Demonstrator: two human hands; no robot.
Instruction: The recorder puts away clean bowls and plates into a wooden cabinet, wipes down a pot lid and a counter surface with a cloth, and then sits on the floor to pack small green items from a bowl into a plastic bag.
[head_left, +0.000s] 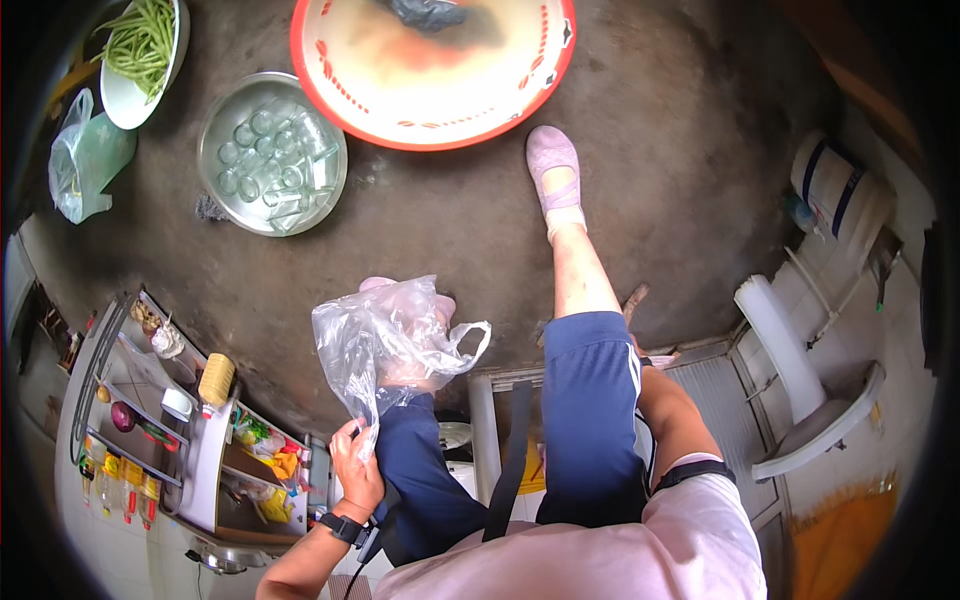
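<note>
My left hand (357, 466) grips the gathered end of a clear plastic bag (360, 337) beside my left knee. The bag spreads over my left shin and foot, with a loop handle out to its right. Most of my right hand (640, 354) is hidden behind my right knee, so its fingers cannot be made out. On the floor ahead are a steel basin (205, 176) of glass jars or cups (262, 146) and a large red-rimmed enamel basin (427, 142) with a dark wet item (427, 13) in it.
Green beans (140, 49) fill a white bowl (180, 52) at the upper left, near a tied plastic bag (90, 157). A shelf unit (202, 457) with bottles and food stands at the lower left. At the right are a pedestal sink (817, 420) and a white bucket (844, 191).
</note>
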